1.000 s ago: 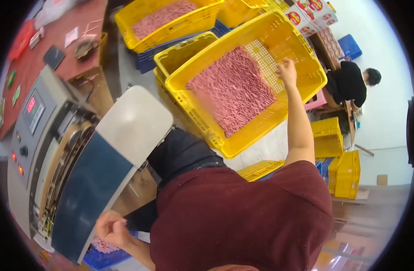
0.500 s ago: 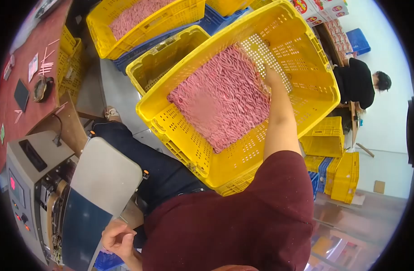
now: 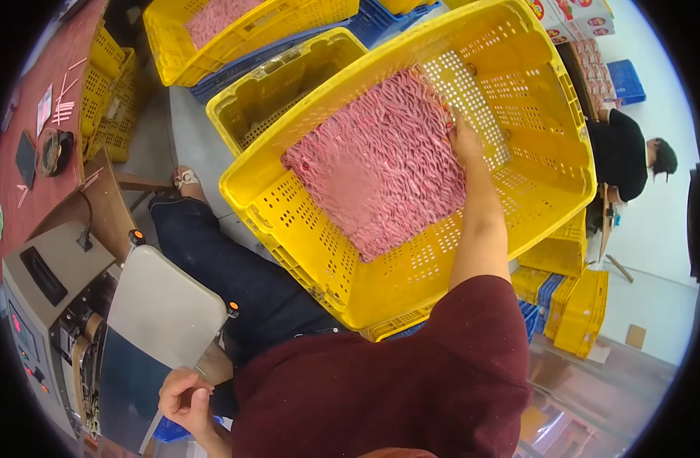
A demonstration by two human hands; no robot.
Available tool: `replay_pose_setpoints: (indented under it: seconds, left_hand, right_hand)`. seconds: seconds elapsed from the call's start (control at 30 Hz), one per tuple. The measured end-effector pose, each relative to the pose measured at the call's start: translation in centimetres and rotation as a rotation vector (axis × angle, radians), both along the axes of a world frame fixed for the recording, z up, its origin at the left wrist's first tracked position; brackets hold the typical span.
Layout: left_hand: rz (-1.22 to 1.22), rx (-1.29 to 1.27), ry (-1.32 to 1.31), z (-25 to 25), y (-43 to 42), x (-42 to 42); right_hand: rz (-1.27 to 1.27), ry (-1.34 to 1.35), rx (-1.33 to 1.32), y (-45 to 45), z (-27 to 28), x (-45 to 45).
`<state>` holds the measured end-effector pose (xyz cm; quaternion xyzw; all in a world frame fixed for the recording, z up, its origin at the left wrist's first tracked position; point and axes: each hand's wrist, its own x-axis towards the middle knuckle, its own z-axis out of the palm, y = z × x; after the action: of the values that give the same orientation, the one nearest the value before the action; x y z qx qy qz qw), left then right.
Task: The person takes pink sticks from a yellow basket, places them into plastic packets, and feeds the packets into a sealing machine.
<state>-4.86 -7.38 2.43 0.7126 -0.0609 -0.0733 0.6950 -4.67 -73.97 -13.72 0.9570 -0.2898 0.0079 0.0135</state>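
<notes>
A big yellow perforated crate stands tilted before me. In it lies a thick block of pink-and-white striped strands, with a smoother pale patch on one side. My left hand reaches into the crate and touches the block's edge by the perforated wall. Its fingertips are hidden, so I cannot tell whether it grips any strands. My right hand is held beside the grey machine, over its dark blue panel. The fingers are curled in towards the thumb, and nothing shows in them.
Another yellow crate with pink strands stands beyond a smaller yellow crate. A red table carries pink sticks, a phone and a roll of tape. A co-worker in black sits at the right, near stacked crates.
The view has shifted slightly, so the surroundings sit a little differently. My left hand stays at the block's edge, and my right hand stays curled by the machine.
</notes>
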Motion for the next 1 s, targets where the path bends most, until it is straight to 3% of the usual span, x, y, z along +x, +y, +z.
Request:
replay_pose_setpoints:
  seconds: [0.13,0.2,0.33,0.67,0.77,1.0]
  left_hand:
    - [0.0,0.021,-0.005,-0.6,0.5,-0.1]
    - [0.03,-0.011,-0.012,-0.5,0.3,0.0]
    - [0.042,-0.029,-0.001,-0.5,0.6,0.1]
    - [0.097,-0.037,0.036,-0.9,1.2,-0.2]
    - [0.139,-0.035,0.058,-1.0,1.3,-0.3]
    - [0.186,-0.03,0.087,-1.3,0.7,0.1]
  right_hand:
    - [-0.033,0.117,0.045,-0.3,-0.3,1.2]
    - [0.072,0.045,-0.063,-0.7,-0.6,1.0]
    - [0.158,0.11,-0.021,-1.6,1.8,2.9]
    - [0.056,0.139,-0.026,0.5,6.0,12.2]
    - [0.034,0.056,-0.25,1.7,5.9,13.5]
    - [-0.059,0.089,-0.252,0.3,3.4,14.6]
